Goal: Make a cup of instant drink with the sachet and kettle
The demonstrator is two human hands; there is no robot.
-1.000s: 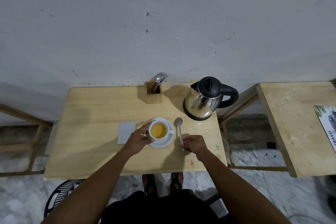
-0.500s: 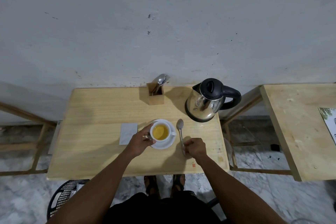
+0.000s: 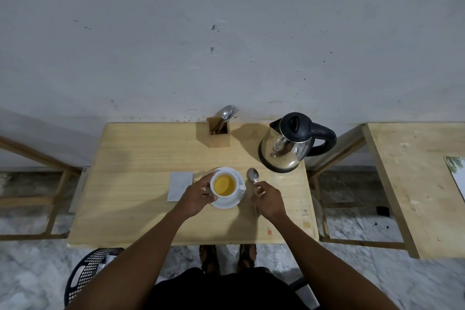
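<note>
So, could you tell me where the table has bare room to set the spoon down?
Free: the wide left side of the table, beyond the grey sachet, and the near edge strip. Crowded: between saucer, spoon and kettle.

A pale grey plaster wall [image 3: 226,33], scuffed and flecked with dark marks, rises behind a light wooden table [image 3: 141,158] pushed against it. A second wooden table [image 3: 412,184] stands just to the right, with wooden frames [image 3: 50,184] visible at left. The floor [image 3: 30,272] is mottled grey-white marble, and a black perforated plastic basket [image 3: 85,274] sits at lower left. Lighting is dim and even.
</note>
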